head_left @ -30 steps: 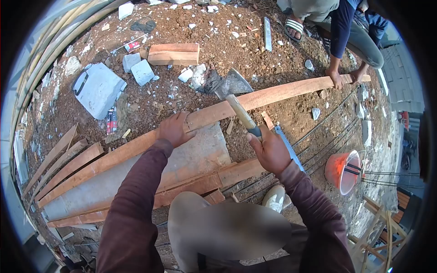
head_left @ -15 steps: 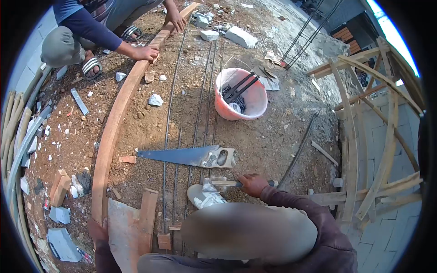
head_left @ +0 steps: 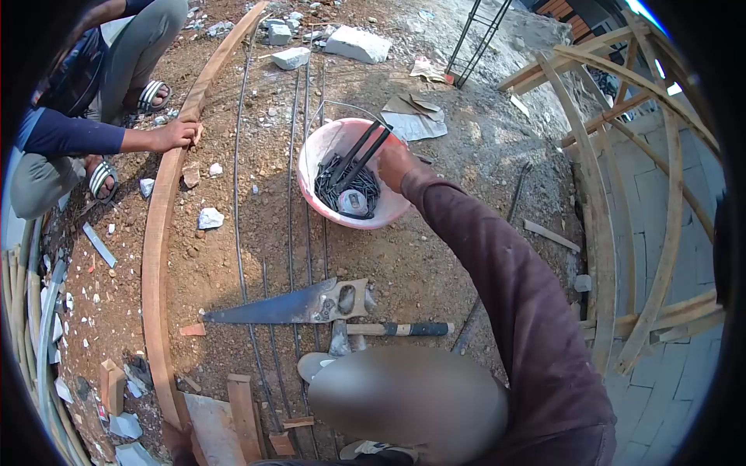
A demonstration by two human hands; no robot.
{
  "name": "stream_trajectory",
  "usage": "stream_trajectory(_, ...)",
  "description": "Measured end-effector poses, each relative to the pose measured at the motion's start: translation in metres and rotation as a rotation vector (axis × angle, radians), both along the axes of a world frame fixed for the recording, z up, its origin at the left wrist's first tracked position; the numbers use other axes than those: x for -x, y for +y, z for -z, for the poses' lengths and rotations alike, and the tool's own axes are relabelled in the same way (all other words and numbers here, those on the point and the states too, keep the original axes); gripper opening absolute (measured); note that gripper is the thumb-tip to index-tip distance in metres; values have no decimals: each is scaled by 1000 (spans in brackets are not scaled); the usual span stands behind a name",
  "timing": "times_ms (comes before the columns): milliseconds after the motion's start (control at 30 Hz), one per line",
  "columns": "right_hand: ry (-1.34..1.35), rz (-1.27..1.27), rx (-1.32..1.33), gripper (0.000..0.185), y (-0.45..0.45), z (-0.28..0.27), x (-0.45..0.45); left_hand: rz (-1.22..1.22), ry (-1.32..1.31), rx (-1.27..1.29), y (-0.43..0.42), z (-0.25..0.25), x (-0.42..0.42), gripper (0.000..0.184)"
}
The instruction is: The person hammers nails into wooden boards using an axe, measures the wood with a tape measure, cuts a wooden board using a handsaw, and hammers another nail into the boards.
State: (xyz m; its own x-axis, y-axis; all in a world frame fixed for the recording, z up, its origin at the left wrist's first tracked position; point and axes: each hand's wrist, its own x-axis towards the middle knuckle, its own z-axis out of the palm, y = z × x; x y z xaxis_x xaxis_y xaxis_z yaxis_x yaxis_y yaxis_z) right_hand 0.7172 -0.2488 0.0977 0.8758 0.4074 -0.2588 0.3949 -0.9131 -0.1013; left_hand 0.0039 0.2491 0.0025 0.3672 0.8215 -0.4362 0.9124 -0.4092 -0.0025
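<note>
My right hand (head_left: 396, 167) is at the right rim of a pinkish bucket (head_left: 311, 198), its fingertips hard to make out. Inside the bucket lie many nails (head_left: 326, 175), a round white tape measure (head_left: 353, 203) and a tool with two long dark handles (head_left: 361, 155). At the lower left, my left hand (head_left: 177, 436) is closed around the near end of a long wooden beam (head_left: 158, 272). A handsaw (head_left: 272, 304) rests on the ground, and just below it is a hatchet-like tool (head_left: 373, 329) with a black-wrapped handle.
A co-worker's hand (head_left: 177, 135) holds the beam farther up. Thin steel rods (head_left: 294, 194) run along the rough soil. Wooden framing (head_left: 598, 233) stands on the right beside a block wall. Broken white blocks (head_left: 357, 44) lie at the back, and bamboo poles (head_left: 23, 311) at the left.
My right hand has let go of the hatchet-like tool's handle and reached forward to the bucket. The tool now lies on the ground. The co-worker's second hand has left the beam.
</note>
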Motion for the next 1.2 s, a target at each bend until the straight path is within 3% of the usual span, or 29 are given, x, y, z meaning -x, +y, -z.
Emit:
stream_trajectory(67, 20, -9, 216, 27, 23, 21, -15, -28, -21, 15, 1, 0, -1, 65)
stream_trajectory(200, 26, 155, 158, 29, 35, 41, -5, -72, -55, 41, 0, 2, 2, 69)
stream_trajectory(300, -4, 208, 82, 25, 16, 105, -26, -52, -70, -17, 3, 16, 17, 72)
stream_trajectory(433, 76, 0, 228, 22, 17, 108, -34, -81, -41, 15, -2, 7, 12, 75)
stream_trajectory(467, 65, 106, 99, 23, 17, 104, -29, -81, -56, 15, -1, 11, 15, 75)
stream_trajectory(600, 18, 99, 53, 24, 10, 136, -36, -14, -110, -84, 3, 31, 31, 76)
stream_trajectory(700, 59, 87, 126, 27, 11, 136, -44, 57, -161, -197, 4, 44, 42, 74)
stream_trajectory(867, 134, 185, 111, 29, 24, 119, -39, -63, -63, -90, -11, 12, 3, 70)
stream_trajectory(967, 29, 95, 267, 27, 22, 148, -51, -76, -58, -95, -9, 18, 8, 73)
stream_trajectory(1000, 3, 96, 212, 23, 16, 143, -50, -69, -50, -98, -7, 21, 13, 75)
stream_trajectory(1067, -128, 184, 222, 20, 31, 42, -11, -42, -133, -119, -9, 21, 9, 84)
stream_trajectory(1100, -204, 38, 334, 20, 9, 66, -35, -49, -166, -136, -14, 15, 6, 89)
stream_trajectory(1133, -269, -3, 147, 21, -18, 85, -55, -54, -13, -165, -19, 10, -2, 100)
stream_trajectory(1167, -417, 72, -99, 18, -38, 86, -60, -72, -40, -187, -32, -8, -19, 102)
stream_trajectory(1200, -192, 184, -398, 15, -20, 19, -17, -32, -178, -296, -46, -15, -31, 95)
